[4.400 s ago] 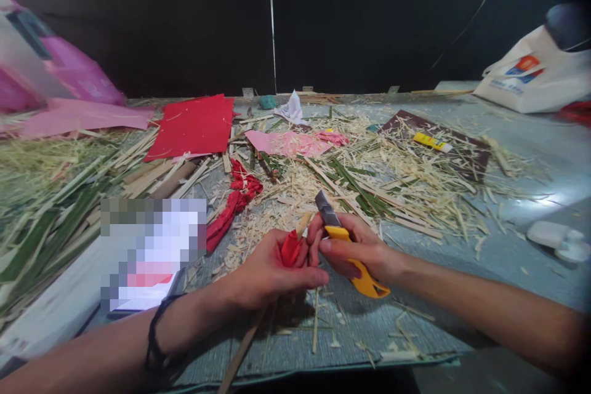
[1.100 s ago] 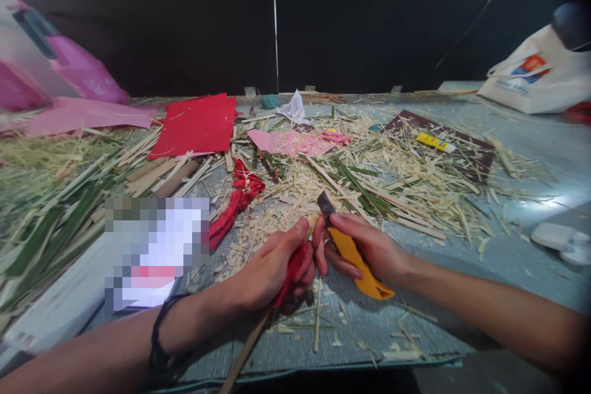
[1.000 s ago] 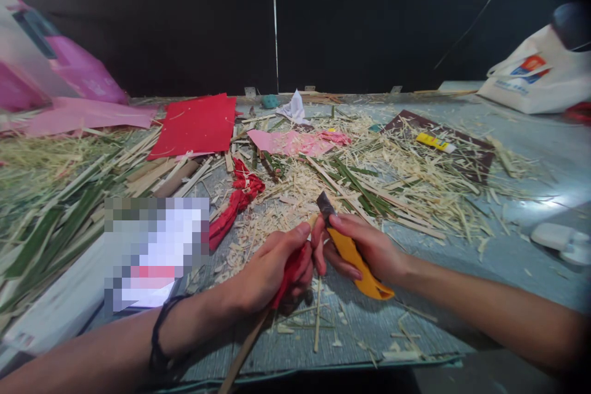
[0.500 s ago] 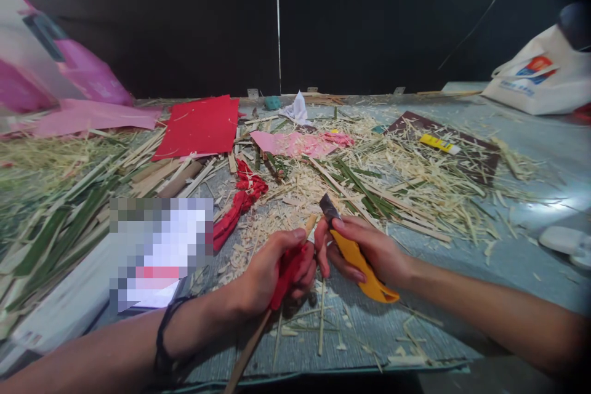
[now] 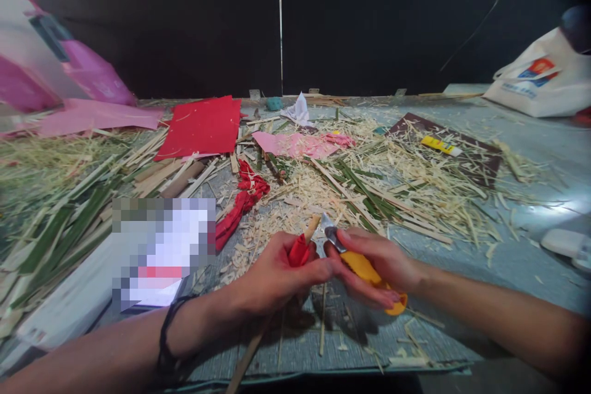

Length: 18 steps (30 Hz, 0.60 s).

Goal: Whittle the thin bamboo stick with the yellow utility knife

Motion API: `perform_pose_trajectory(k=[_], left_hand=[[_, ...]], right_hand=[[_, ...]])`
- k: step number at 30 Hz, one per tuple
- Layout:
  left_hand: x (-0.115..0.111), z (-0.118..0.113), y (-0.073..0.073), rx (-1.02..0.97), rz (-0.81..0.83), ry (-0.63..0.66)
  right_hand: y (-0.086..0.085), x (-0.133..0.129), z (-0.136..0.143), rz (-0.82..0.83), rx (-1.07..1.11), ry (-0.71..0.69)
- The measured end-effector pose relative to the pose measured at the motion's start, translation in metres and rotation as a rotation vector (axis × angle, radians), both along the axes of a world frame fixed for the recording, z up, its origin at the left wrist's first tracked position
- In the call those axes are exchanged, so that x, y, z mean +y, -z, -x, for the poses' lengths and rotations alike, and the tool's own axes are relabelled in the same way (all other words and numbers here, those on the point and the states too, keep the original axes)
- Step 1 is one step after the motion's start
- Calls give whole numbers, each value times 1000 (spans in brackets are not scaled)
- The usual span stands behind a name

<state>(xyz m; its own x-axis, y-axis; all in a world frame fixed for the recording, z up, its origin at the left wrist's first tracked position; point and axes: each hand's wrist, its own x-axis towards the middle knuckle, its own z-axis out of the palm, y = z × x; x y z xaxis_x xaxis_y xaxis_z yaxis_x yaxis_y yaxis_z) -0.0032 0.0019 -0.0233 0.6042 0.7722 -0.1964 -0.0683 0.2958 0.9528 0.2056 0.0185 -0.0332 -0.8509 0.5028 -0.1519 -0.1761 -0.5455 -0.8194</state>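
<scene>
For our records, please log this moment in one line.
left hand: holds red-wrapped stick; right hand: holds yellow knife; blade: near stick tip

Free room lies between the right hand (image 5: 367, 268) and white object (image 5: 561, 241) — wood shavings (image 5: 302, 188) crowd beyond.

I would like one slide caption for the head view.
Left hand grips a red-wrapped stick and right hand holds a yellow-handled knife, with pale shavings scattered beyond.

I see a black wall (image 5: 392, 18) at the back, thin pale vertical line (image 5: 280, 18) splitting it, grey tabletop (image 5: 547, 141) below, light glare (image 5: 572, 204) right.
</scene>
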Motion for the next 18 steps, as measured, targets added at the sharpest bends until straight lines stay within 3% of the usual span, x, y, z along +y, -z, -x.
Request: perform_pose_trajectory(k=[4,9,15,18], left_hand=[[3,-1,0,-32,-65,52],[0,-4,-2,35,-111,34],[-3,-4,-1,63,-167,-12],[-4,-4,0,40,-173,-16]], right_hand=[[2,-1,0,61,-17,-184],[3,-1,3,118,-46,-223],[-2,-11,8,107,-104,-18],[-5,-20,11,151,-110,15]])
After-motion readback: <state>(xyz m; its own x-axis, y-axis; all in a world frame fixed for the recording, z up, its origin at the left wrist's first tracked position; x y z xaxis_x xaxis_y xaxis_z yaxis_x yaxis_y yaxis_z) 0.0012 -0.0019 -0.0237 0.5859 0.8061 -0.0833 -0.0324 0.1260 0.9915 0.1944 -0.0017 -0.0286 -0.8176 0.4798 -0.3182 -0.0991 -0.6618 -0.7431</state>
